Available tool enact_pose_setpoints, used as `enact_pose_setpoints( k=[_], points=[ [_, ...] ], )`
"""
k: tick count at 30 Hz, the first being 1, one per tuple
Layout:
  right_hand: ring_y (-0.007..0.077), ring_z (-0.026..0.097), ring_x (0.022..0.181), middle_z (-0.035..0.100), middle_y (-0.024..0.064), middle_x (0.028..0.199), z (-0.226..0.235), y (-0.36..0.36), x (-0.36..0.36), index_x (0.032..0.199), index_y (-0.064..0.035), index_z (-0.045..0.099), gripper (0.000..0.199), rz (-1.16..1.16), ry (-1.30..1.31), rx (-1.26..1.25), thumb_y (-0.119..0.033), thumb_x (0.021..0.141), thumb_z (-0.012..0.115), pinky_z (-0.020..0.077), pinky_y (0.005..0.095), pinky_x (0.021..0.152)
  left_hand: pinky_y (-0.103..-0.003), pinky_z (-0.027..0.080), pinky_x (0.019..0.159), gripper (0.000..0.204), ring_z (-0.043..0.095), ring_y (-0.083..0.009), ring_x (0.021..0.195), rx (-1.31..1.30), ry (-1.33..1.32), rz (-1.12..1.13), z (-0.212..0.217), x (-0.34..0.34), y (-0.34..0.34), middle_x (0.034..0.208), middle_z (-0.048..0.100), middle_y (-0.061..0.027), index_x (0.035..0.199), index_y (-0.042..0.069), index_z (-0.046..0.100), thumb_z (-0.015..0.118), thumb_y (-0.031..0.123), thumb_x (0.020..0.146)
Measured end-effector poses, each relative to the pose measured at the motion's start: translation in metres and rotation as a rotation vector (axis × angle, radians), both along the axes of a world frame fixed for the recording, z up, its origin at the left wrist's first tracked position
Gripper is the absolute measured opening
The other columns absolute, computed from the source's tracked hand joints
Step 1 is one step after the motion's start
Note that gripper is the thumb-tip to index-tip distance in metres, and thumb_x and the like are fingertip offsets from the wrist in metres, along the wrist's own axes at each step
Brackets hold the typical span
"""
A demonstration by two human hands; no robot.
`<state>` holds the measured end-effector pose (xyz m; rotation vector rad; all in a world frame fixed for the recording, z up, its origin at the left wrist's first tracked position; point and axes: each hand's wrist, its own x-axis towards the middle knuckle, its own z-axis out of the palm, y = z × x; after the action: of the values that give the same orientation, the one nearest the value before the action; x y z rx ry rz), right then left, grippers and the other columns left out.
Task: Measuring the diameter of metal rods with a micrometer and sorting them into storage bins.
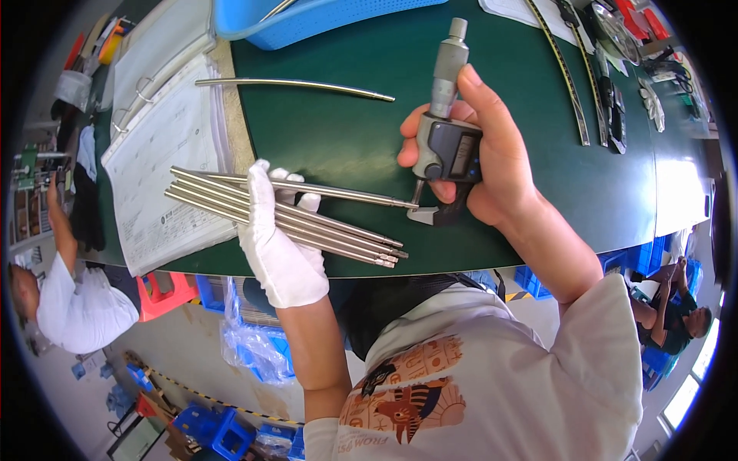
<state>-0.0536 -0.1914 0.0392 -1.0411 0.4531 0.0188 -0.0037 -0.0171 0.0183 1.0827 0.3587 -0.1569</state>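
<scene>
My left hand (278, 238), in a white glove, holds a thin metal rod (338, 192) whose tip sits in the jaws of a digital micrometer (448, 127). My bare right hand (484, 157) grips the micrometer's body, thumb near its barrel. Under my left hand a bundle of several similar metal rods (307, 224) lies on the green table (338, 138). One more curved-looking rod (296, 86) lies alone farther back on the table.
An open ring binder with printed sheets (165, 146) lies at the left. A blue plastic basket (307, 19) stands at the back. A long ruler (567, 73) and tools lie at the right. Other people sit at the left (73, 300) and right (673, 307).
</scene>
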Motion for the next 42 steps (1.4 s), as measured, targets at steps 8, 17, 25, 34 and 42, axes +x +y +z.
enact_pose_setpoints(
  k=[8,17,25,34,42],
  points=[
    [0.0101,0.042,0.040,0.057,0.0108,0.065,0.001,-0.001,-0.001,0.080,0.0007,0.054,0.060,0.033,-0.006,-0.042,-0.056,0.079,0.037,0.0341,0.0222,0.038,-0.022,0.045,0.060,0.022,0.052,-0.0084,0.074,0.048,0.008,0.012,0.000,0.000,-0.001,0.079,0.053,-0.0004,0.096,0.008,0.053,0.057,0.024,0.081],
    [0.0099,0.040,0.039,0.057,0.0111,0.066,-0.001,0.004,0.003,0.082,0.0008,0.055,0.061,0.024,-0.009,0.037,-0.054,0.082,0.029,0.0336,0.0230,0.039,-0.023,0.046,0.059,0.023,0.052,-0.0090,0.074,0.034,0.010,0.013,-0.001,0.001,0.000,0.080,0.053,-0.0014,0.096,0.007,0.052,0.057,0.023,0.081],
    [0.0102,0.040,0.038,0.057,0.0111,0.064,-0.002,0.005,0.004,0.079,0.0010,0.055,0.059,0.006,-0.021,-0.035,-0.056,0.078,0.039,0.0332,0.0222,0.037,-0.023,0.046,0.057,0.022,0.051,-0.0092,0.073,0.045,0.006,0.004,0.000,0.000,-0.001,0.079,0.053,-0.0019,0.096,0.007,0.052,0.058,0.022,0.081],
    [0.0103,0.040,0.037,0.057,0.0114,0.064,-0.001,0.004,0.005,0.080,0.0013,0.054,0.057,0.041,-0.048,-0.069,-0.052,0.082,0.034,0.0335,0.0221,0.037,-0.024,0.046,0.059,0.022,0.052,-0.0096,0.074,0.038,0.025,0.009,0.000,0.001,0.000,0.080,0.053,-0.0016,0.096,0.008,0.053,0.057,0.022,0.081],
    [0.0120,0.042,0.035,0.057,0.0140,0.065,0.002,-0.011,0.004,0.080,0.0014,0.054,0.059,0.043,0.031,0.073,-0.055,0.080,0.035,0.0346,0.0225,0.036,-0.025,0.045,0.065,0.023,0.054,-0.0095,0.079,-0.069,0.022,-0.029,-0.001,0.002,0.002,0.084,0.054,-0.0011,0.102,0.008,0.051,0.051,0.022,0.085]
  ],
)
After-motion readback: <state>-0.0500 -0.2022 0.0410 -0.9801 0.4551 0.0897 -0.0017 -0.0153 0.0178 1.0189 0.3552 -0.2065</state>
